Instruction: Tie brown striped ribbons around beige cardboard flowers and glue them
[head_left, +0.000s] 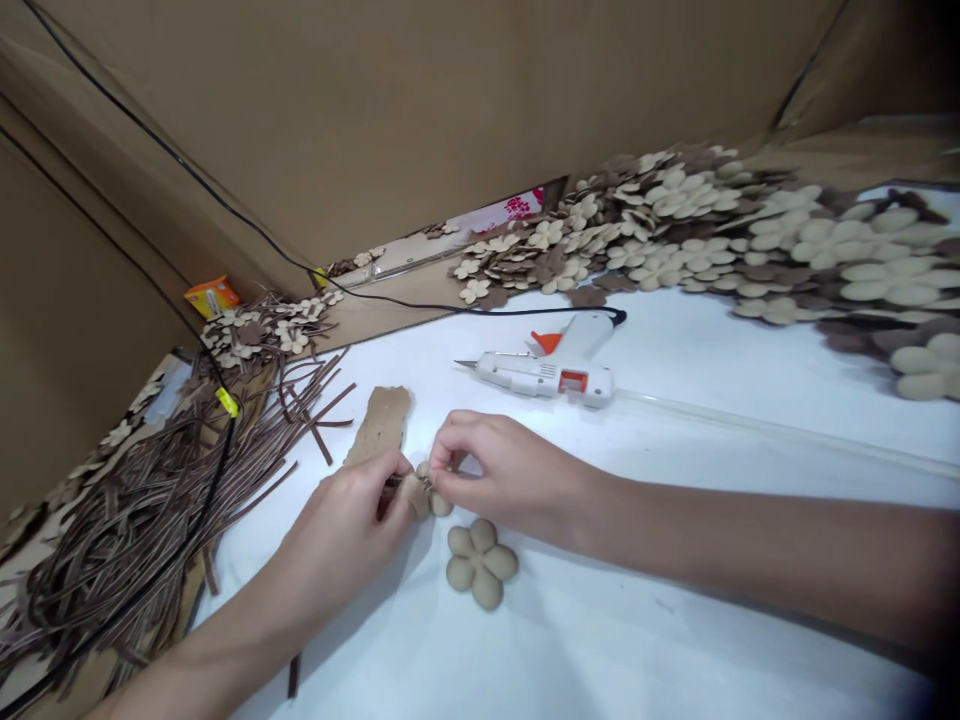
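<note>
Between my two hands is a small beige felt flower (421,497), partly covered by fingers. My left hand (356,530) is closed around its left side, with a bit of dark strip showing at the fingertips. From the right, my right hand (491,465) pinches at the flower's upper edge, thumb and forefinger together. Just below them a second beige five-petal flower (480,563) lies flat on the white tabletop (600,640). A torn piece of brown cardboard (381,425) lies behind my left hand.
A white hot glue gun (555,365) rests on its side behind my right hand, a clear glue stick (750,425) trailing right. Brown strips (150,500) are heaped at left. Beige and brown flower cutouts (697,230) pile up at the back right. A black cable (420,303) crosses behind.
</note>
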